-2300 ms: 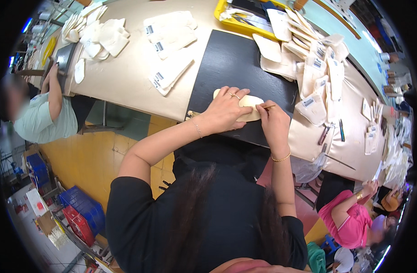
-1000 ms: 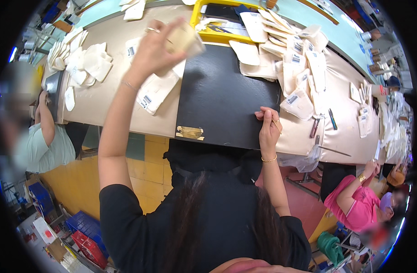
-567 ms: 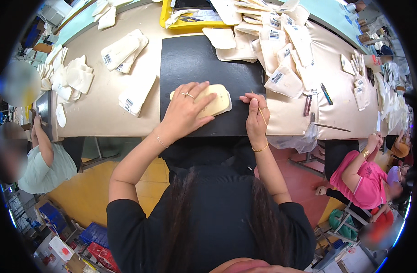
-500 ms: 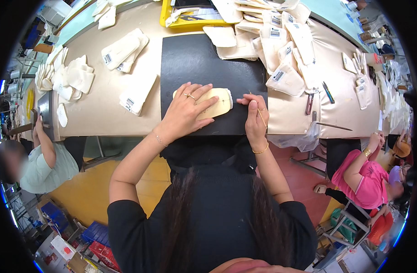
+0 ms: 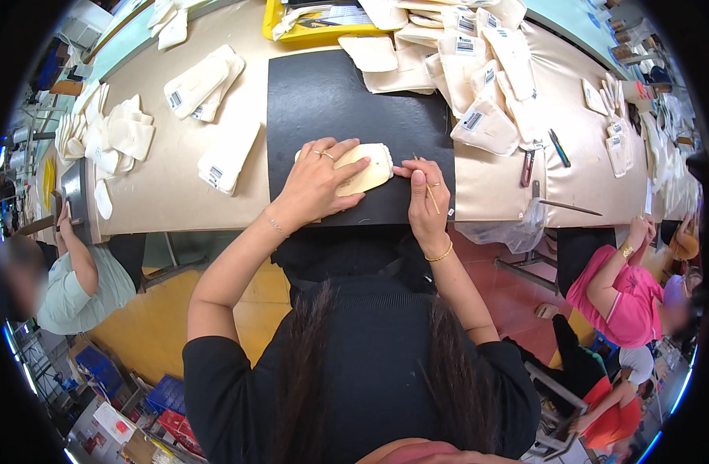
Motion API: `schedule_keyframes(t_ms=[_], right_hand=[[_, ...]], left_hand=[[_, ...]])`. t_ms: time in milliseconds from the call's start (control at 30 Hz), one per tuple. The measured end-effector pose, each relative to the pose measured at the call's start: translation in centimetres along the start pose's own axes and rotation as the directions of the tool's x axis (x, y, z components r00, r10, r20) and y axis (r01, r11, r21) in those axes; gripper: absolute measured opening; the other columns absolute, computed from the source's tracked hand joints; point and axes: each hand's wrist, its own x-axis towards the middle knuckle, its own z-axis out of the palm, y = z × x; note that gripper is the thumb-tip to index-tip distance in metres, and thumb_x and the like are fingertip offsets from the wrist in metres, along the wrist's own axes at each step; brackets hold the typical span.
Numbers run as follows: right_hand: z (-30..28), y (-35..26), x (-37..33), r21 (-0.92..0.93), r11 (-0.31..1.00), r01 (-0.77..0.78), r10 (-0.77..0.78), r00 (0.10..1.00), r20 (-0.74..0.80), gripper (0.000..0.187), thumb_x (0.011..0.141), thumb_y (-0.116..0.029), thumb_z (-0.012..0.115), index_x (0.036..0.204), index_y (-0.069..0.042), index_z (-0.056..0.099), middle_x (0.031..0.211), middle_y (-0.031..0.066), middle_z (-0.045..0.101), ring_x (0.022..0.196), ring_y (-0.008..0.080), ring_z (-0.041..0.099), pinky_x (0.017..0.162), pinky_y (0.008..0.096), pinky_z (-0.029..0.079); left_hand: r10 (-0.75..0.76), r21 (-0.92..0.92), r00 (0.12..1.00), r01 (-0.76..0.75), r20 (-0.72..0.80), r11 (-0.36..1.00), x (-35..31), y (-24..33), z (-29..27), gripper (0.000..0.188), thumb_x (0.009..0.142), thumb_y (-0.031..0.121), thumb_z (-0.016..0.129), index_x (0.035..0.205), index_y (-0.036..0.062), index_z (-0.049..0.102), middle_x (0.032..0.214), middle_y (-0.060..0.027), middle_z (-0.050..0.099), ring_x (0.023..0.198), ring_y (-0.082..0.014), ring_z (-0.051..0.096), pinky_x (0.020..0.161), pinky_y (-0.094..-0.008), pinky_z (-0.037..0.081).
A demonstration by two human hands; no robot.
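Observation:
A flat cream-yellow piece with a rounded end [image 5: 368, 178] lies on the black mat [image 5: 323, 85], and a white edge shows from under its right end. My left hand [image 5: 321, 172] rests on top of it, fingers spread and laid flat, the thumb along its near edge. Just right of that end is my right hand [image 5: 427, 203], closed on a thin yellowish stick [image 5: 433, 203] that slants down across the palm. Its index fingertip sits close to the white edge. My left palm covers the left part of the cream piece.
Cream padded pieces with printed labels are heaped at the far right [image 5: 486, 85]; more lie to the left [image 5: 229, 158]. A yellow tray [image 5: 331, 40] stands behind the mat. Pens [image 5: 559, 147] and a thin metal rod [image 5: 571, 208] lie to the right. Co-workers sit on both sides.
My right hand has come slightly left and nearer, its fingertips closer to the cream piece's end. My left hand stays on the piece. The whole view has shifted a little.

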Motion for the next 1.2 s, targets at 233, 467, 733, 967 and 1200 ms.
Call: schedule_keyframes(t_ms=[233, 467, 733, 967, 1200], right_hand=[[-0.2, -0.1, 0.1, -0.024, 1.0, 0.002, -0.002, 1.0, 0.017, 0.032, 0.111, -0.023, 0.044, 0.111, 0.0, 0.065, 0.094, 0.0124, 0.076, 0.091, 0.0238, 0.065, 0.1, 0.0399, 0.046], [-0.2, -1.3, 1.3, 0.076, 0.988, -0.131, 0.131, 0.991, 0.008, 0.027, 0.109, -0.02, 0.051, 0.108, 0.001, 0.068, 0.091, 0.0122, 0.074, 0.083, 0.0194, 0.069, 0.08, 0.031, 0.052], [0.3, -1.6, 4.2, -0.158, 0.986, -0.051, 0.085, 0.971, 0.221, 0.021, 0.1, -0.019, 0.065, 0.093, 0.0, 0.067, 0.077, 0.013, 0.07, 0.07, 0.0273, 0.067, 0.066, 0.0353, 0.052], [0.4, -2.0, 5.1, -0.254, 0.964, 0.084, -0.003, 0.952, 0.305, 0.018, 0.095, -0.017, 0.069, 0.089, -0.001, 0.067, 0.081, 0.0137, 0.069, 0.073, 0.0321, 0.067, 0.067, 0.0406, 0.052], [0.1, -2.8, 6.0, -0.341, 0.934, 0.107, 0.06, 0.894, 0.445, 0.014, 0.092, -0.014, 0.07, 0.087, -0.002, 0.065, 0.085, 0.013, 0.067, 0.081, 0.0337, 0.067, 0.07, 0.0423, 0.053]], left_hand=[[0.007, 0.005, 1.0, -0.007, 0.011, 1.0, 0.1, -0.1, 0.1, 0.059, 0.073, 0.033, 0.083, 0.129, 0.0217, 0.07, 0.144, -0.0066, 0.056, 0.122, -0.0341, 0.053, 0.107, -0.0459, 0.041], [0.007, 0.009, 1.0, -0.007, 0.017, 1.0, 0.2, 0.1, -0.1, 0.056, 0.074, 0.033, 0.082, 0.127, 0.0201, 0.071, 0.142, -0.0081, 0.057, 0.122, -0.0343, 0.053, 0.107, -0.0459, 0.04], [0.015, 0.004, 1.0, -0.015, 0.013, 1.0, 0.3, 0.1, 0.0, 0.054, 0.074, 0.033, 0.082, 0.125, 0.0196, 0.071, 0.14, -0.0097, 0.057, 0.122, -0.0334, 0.052, 0.105, -0.0455, 0.041], [0.053, 0.025, 0.997, -0.051, -0.048, 0.998, 0.4, 0.2, 0.0, 0.052, 0.071, 0.033, 0.085, 0.12, 0.0185, 0.073, 0.131, -0.0084, 0.06, 0.114, -0.03, 0.054, 0.098, -0.0416, 0.042], [0.004, -0.01, 0.999, -0.003, 0.054, 1.0, 0.7, 0.4, -0.4, 0.052, 0.073, 0.032, 0.084, 0.121, 0.0163, 0.072, 0.137, -0.0114, 0.059, 0.12, -0.0325, 0.054, 0.101, -0.045, 0.042]])
